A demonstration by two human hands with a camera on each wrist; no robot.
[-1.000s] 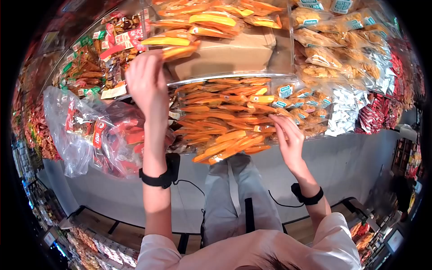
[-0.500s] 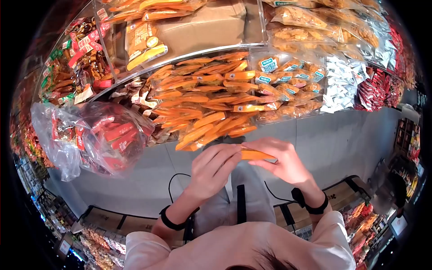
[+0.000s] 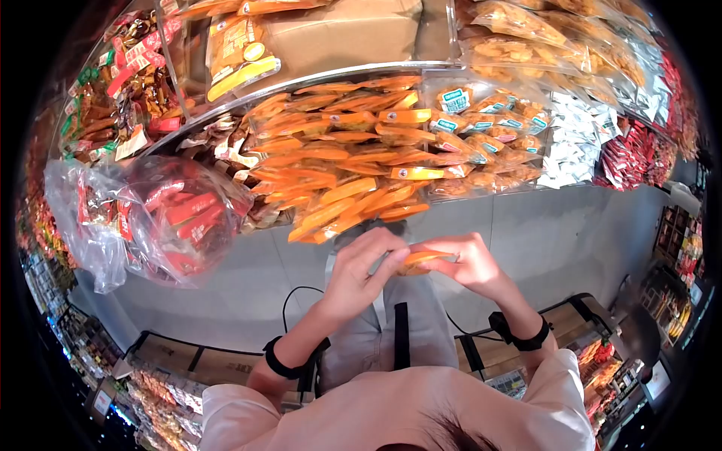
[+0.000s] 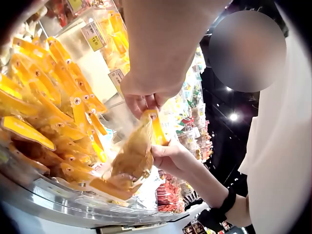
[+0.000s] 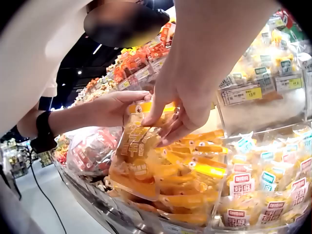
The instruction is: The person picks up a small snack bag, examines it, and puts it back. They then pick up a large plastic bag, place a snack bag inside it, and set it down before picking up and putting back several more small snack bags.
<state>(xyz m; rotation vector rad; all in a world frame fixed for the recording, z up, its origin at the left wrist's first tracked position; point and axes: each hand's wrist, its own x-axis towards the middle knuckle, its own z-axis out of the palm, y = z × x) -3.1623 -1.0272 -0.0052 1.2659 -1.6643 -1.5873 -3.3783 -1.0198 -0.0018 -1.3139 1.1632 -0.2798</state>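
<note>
Both hands hold one orange-and-clear snack packet (image 3: 421, 261) in front of the body, just off the front of the display. The left hand (image 3: 365, 267) pinches its orange top edge. From the other side, the right hand (image 3: 466, 259) grips it with thumb and fingers. In the left wrist view the packet (image 4: 131, 161) hangs down below the fingers, its see-through side bulging with contents. Its printed face (image 5: 134, 153) shows in the right wrist view, where the right thumb lies across the upper part.
Matching orange packets (image 3: 338, 161) fill the bin ahead. One packet (image 3: 241, 56) lies in the upper bin beside a cardboard box (image 3: 346, 37). A clear plastic bag with red packs (image 3: 188, 218) sits at the left. Blue-labelled snack bags (image 3: 489, 124) and silver sachets (image 3: 568, 143) are to the right.
The left hand came down from the upper bin and the right hand left the lower packets. Both met on one packet before the body, and their grip on it has shifted slightly since.
</note>
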